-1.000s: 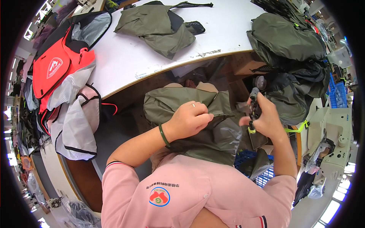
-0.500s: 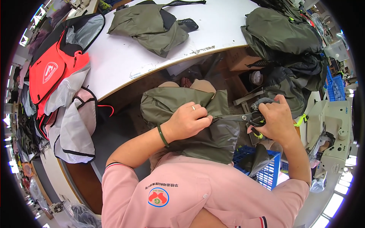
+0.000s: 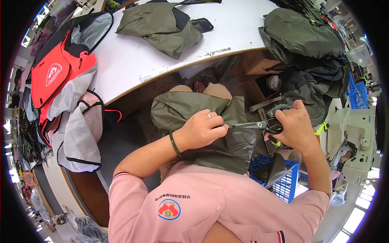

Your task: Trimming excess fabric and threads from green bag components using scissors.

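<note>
Across my lap lies a piece of olive-green fabric [image 3: 182,106], its lower part shiny and dark. My left hand [image 3: 204,130], with a ring and a green bangle on its wrist, pinches the fabric's upper edge. In my right hand [image 3: 295,123] is a pair of scissors [image 3: 248,126], fingers through the handles. The blades point left, and their tips reach the pinched spot beside my left fingertips. Whether the blades are parted or together is hard to make out. The exact bit of edge in my left fingers is hidden.
A white table [image 3: 121,56] curves ahead, with a folded olive fabric piece [image 3: 162,28] on it. Red and grey bags [image 3: 54,77] hang at the left; olive bags [image 3: 302,34] are heaped at the right. A blue basket [image 3: 288,184] and a sewing machine [image 3: 356,141] stand right of me.
Both hands keep nearly the same places. The scissors' blades sit a little differently at my left fingertips, and the whole view has shifted very slightly.
</note>
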Tool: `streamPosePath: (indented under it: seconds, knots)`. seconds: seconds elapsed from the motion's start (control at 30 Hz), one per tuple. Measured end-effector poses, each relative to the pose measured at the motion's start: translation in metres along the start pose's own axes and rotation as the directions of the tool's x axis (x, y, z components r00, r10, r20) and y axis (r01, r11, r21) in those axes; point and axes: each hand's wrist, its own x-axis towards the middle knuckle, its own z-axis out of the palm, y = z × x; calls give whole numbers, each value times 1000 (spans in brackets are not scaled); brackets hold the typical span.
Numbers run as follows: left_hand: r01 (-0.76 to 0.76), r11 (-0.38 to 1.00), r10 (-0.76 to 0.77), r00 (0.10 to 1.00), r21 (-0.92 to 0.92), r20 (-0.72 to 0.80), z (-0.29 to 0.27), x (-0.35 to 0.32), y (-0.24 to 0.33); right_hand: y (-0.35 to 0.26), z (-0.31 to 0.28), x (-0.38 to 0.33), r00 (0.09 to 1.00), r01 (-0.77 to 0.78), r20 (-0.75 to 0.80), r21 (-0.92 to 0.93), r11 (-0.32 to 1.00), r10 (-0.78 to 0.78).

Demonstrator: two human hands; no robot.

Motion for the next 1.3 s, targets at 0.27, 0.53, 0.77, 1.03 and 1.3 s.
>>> streamPosePath:
  seconds: [0.27, 0.53, 0.77, 1.03, 1.3]
  knots:
    - [5, 1000, -5, 1000, -15, -5, 2, -1, -1, 5, 5, -7, 1000, -9, -1, -20, 1000, 9]
    - [16, 1000, -16, 1000, -17, 5, 1, 0, 0, -24, 24, 14, 970, -209, 46, 661, 721, 239]
    - [303, 946, -290, 950, -117, 118, -19, -13, -1, -43, 74, 37, 999, 28, -36, 722, 691, -2]
    - [393, 919, -386, 908, -13, 162, -32, -35, -8, -49, 72, 34, 987, -159, 130, 791, 591, 92]
    - [243, 970, -243, 970, -10, 9, -28, -38, 0, -34, 48, 20, 993, 50, -114, 506, 861, 10]
